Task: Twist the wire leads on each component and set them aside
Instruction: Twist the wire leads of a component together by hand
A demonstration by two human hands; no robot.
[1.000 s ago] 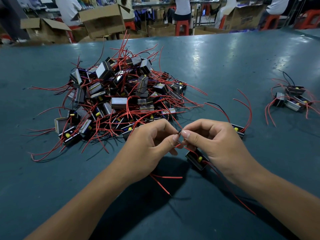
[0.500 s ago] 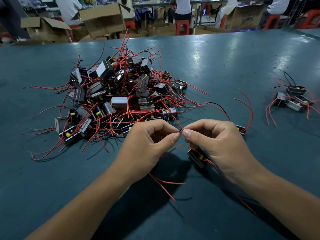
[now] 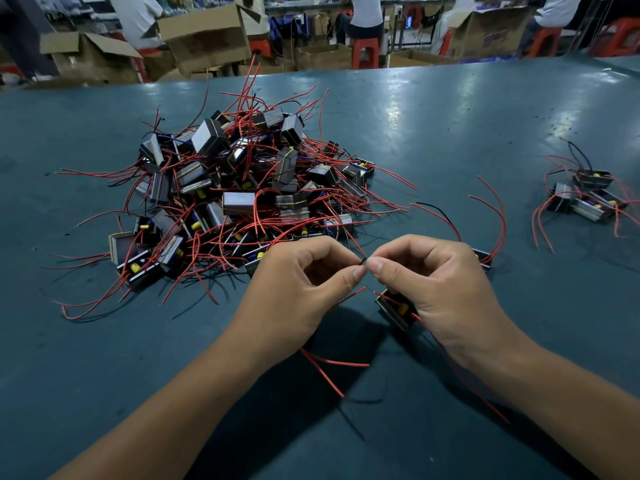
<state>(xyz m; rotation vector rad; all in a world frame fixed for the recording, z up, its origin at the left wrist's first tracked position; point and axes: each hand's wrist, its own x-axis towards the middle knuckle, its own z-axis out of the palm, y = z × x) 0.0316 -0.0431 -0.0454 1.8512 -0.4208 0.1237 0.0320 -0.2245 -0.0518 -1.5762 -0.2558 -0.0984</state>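
Note:
A small black component (image 3: 394,311) with a yellow part hangs just above the green table, partly hidden under my right hand (image 3: 433,289). Its red wire leads (image 3: 329,367) trail down and back toward me. My left hand (image 3: 301,289) and my right hand meet fingertip to fingertip, both pinching the dark end of a lead (image 3: 363,262) between thumb and forefinger. A big heap of like components (image 3: 242,192) with red wires lies behind my left hand. A small group of components (image 3: 585,197) sits apart at the far right.
One more component (image 3: 485,259) with long red and black leads lies right behind my right hand. The table (image 3: 450,133) ends at the back, where cardboard boxes (image 3: 207,36), red stools and seated people are.
The held component has shifted slightly under my right hand and the trailing red leads have swung a little. Both hands stay pinched together at the same spot.

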